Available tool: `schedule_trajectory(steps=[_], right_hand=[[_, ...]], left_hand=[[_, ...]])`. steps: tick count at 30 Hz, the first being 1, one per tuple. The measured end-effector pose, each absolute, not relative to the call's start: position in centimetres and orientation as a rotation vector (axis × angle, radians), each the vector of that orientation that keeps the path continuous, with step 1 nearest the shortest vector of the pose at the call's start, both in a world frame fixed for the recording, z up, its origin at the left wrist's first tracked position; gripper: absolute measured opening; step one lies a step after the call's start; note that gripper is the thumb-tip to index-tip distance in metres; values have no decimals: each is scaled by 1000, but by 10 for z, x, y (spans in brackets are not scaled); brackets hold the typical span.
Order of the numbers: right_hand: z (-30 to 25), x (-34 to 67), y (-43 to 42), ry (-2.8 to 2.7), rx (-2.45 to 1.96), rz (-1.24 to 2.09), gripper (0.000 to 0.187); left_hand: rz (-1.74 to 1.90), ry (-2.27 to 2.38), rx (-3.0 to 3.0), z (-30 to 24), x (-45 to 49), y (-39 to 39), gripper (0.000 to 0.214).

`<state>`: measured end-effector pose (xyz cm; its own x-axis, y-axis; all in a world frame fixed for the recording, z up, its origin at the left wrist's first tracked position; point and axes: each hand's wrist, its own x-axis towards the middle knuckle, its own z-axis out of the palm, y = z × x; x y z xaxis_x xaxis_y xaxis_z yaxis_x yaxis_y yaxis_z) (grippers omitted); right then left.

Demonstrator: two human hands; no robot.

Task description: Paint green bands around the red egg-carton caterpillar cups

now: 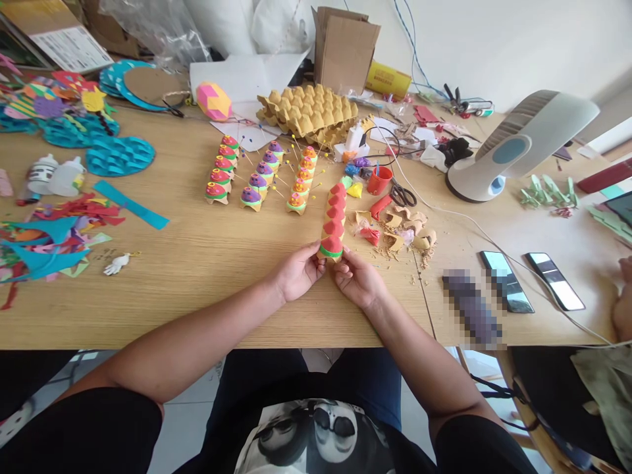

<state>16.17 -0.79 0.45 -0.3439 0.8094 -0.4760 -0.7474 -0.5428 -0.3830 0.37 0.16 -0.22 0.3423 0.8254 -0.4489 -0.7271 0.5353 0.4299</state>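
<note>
A strip of egg-carton bumps covered in red clay points away from me on the table, with a green band around its nearest bump. My left hand grips the near end of this strip from the left, fingers curled in. On the opposite side my right hand pinches the same end, thumb and fingers closed at its base. Three decorated egg-carton strips stand to the left: a red one, a purple one and an orange one; ball-headed pins stick out of at least two.
Torn carton scraps, scissors and a red cup lie right of the strip. Farther right are a white fan and two phones. Egg trays sit behind; paper cuttings spread at left. Another person's hand shows at the right edge.
</note>
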Motion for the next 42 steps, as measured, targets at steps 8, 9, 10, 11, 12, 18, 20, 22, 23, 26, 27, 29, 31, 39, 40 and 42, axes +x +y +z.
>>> schedule_trajectory(steps=[8, 9, 10, 11, 12, 18, 20, 22, 23, 26, 27, 29, 31, 39, 40, 42], right_hand=[[4, 164, -9, -145, -756, 2045, 7], [4, 164, -9, -163, -750, 2049, 6], [5, 164, -9, -177, -748, 2049, 5], [5, 164, -9, -186, -750, 2045, 5], [5, 163, -9, -190, -752, 2036, 5], [7, 163, -9, -210, -751, 2035, 10], [7, 163, -9, -213, -746, 2037, 9], [7, 163, -10, -201, -743, 2034, 6], [7, 163, -10, -193, -743, 2032, 7], [6, 163, -11, -178, -751, 2024, 10], [5, 163, -11, -177, -754, 2019, 11], [4, 162, -11, -175, -763, 2009, 13], [3, 162, -11, -178, -772, 2001, 15], [3, 160, -12, -220, -785, 1969, 17], [3, 160, -12, -222, -785, 1968, 17], [3, 160, -12, -219, -788, 1966, 16]], left_hand=[[1039, 591, 363, -16, 1, 0, 26], [1037, 588, 382, -17, 1, 0, 28], [1037, 588, 393, -17, 1, 0, 29], [1037, 589, 398, -17, 2, 0, 30], [1037, 590, 398, -16, 2, -1, 30], [1033, 596, 394, -15, 3, -1, 31], [1034, 596, 396, -15, 3, 0, 31], [1036, 598, 391, -16, 3, 0, 31], [1037, 597, 387, -17, 3, 0, 31], [1038, 588, 376, -17, 2, 0, 31], [1038, 587, 374, -16, 2, 0, 31], [1041, 589, 368, -15, 2, 0, 29], [1045, 594, 361, -15, 3, 0, 24], [1044, 589, 329, -13, 3, 0, 19], [1045, 585, 328, -13, 3, 0, 20], [1044, 583, 327, -13, 2, 0, 20]])
